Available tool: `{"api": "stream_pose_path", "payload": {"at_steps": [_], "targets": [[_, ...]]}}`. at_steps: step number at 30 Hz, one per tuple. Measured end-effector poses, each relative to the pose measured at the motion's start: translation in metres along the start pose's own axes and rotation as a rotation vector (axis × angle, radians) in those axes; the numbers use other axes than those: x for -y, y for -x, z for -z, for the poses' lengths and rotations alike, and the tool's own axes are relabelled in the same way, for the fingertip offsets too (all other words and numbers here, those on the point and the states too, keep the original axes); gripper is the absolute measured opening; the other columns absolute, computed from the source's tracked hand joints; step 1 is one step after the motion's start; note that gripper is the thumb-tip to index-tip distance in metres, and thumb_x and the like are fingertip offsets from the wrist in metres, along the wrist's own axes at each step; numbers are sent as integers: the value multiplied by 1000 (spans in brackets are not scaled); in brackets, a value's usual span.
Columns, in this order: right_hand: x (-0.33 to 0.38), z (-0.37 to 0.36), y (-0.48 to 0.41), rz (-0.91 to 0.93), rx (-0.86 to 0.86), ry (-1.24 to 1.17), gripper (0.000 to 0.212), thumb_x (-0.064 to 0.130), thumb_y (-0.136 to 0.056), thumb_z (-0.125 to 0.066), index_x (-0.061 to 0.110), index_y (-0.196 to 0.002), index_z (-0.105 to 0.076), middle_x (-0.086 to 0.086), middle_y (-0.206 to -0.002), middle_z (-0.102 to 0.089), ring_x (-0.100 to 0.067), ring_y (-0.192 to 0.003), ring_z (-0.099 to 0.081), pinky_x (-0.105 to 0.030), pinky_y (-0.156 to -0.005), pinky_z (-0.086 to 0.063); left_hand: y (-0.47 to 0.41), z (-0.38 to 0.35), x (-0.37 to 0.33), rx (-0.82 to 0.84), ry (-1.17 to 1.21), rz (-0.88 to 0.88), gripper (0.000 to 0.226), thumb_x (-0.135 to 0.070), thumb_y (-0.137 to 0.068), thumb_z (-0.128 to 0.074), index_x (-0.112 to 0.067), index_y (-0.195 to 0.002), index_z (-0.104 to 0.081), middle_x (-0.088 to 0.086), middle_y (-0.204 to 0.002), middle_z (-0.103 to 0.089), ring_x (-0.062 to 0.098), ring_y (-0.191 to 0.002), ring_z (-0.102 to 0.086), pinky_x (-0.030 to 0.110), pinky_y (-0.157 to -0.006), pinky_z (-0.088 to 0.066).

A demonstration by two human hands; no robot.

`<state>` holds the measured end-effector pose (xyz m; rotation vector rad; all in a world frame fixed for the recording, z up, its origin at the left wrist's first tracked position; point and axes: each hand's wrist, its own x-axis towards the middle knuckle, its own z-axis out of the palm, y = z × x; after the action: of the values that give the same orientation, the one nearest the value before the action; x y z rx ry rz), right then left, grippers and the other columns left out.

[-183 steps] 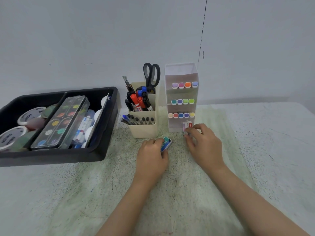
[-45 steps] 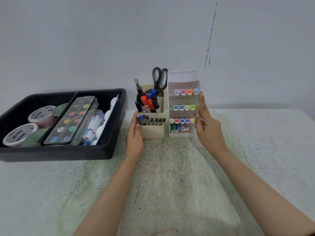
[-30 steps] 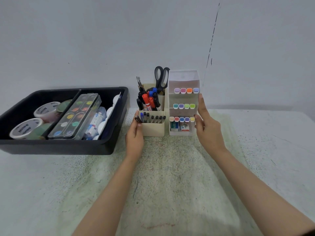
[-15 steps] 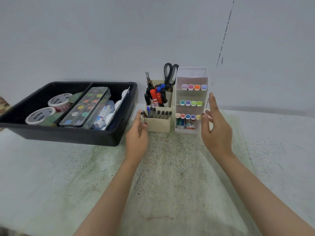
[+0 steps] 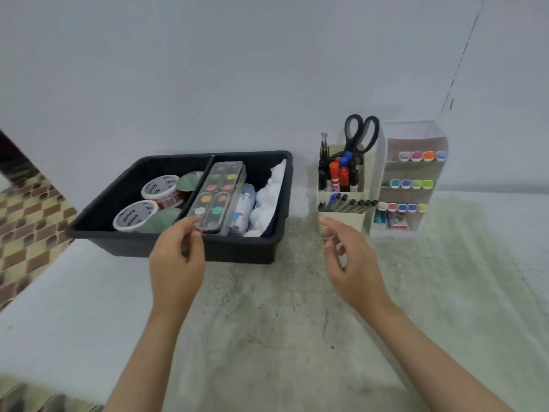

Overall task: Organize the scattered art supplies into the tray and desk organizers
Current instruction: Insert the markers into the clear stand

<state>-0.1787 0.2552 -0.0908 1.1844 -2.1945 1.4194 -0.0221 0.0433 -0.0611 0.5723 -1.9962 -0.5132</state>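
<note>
**Head view: hands leave the organizers and turn to the tray**

Both hands, which flanked the two desk organizers half a second ago, now sit lower and further left. The view has swung that way too, bringing patterned floor tiles (image 5: 26,221) into sight.

The left hand (image 5: 178,260) reaches the front rim of the black tray (image 5: 237,254). Its loosely curled fingertips are at the near corner of the clear watercolour case (image 5: 219,197); whether they grip it cannot be told. The right hand (image 5: 350,257) hovers relaxed and unclenched, holding nothing, just in front of the beige pen organizer (image 5: 341,217).

Two tape rolls (image 5: 135,215) in the tray's left compartment carry black lettering that looks like "NIUSO". One also shows red letters on its side, too soft to read.

Scissors (image 5: 361,135) and red markers (image 5: 334,173) stand in the beige organizer. The white tiered organizer (image 5: 413,173) touches its right side, holding rows of colour-capped markers, on the worktop (image 5: 282,322).
</note>
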Motion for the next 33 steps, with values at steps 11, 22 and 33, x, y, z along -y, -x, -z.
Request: {"api": "stream_pose_path", "payload": {"at_steps": [11, 22, 33], "targets": [[36, -68, -25, -351, -74, -165, 34, 17, -96, -50, 30, -127, -58, 27, -100, -60, 11, -77, -55, -2, -64, -42, -77, 80, 159, 45, -396, 240, 44, -21, -93, -50, -1, -132, -50, 31, -130, -47, 46, -122, -39, 51, -104, -30], [57, -78, -30, -522, -164, -214, 37, 14, -94, -53, 26, -128, -59, -7, -101, -69, -27, -90, -62, -44, -83, -55, -98, 90, 207, 153, 97, 554, 62, -29, -94, -56, -23, -147, -25, 11, -147, -37, 30, -133, -37, 45, -107, -33], [56, -77, -33, -584, -209, -181, 36, 11, -94, -50, 16, -129, -57, 13, -108, -64, -5, -89, -60, -35, -86, -55, -98, 85, 207, 117, 69, 501, 51, -26, -92, -59, -7, -137, -45, 14, -134, -52, 32, -120, -49, 38, -95, -38]]}}
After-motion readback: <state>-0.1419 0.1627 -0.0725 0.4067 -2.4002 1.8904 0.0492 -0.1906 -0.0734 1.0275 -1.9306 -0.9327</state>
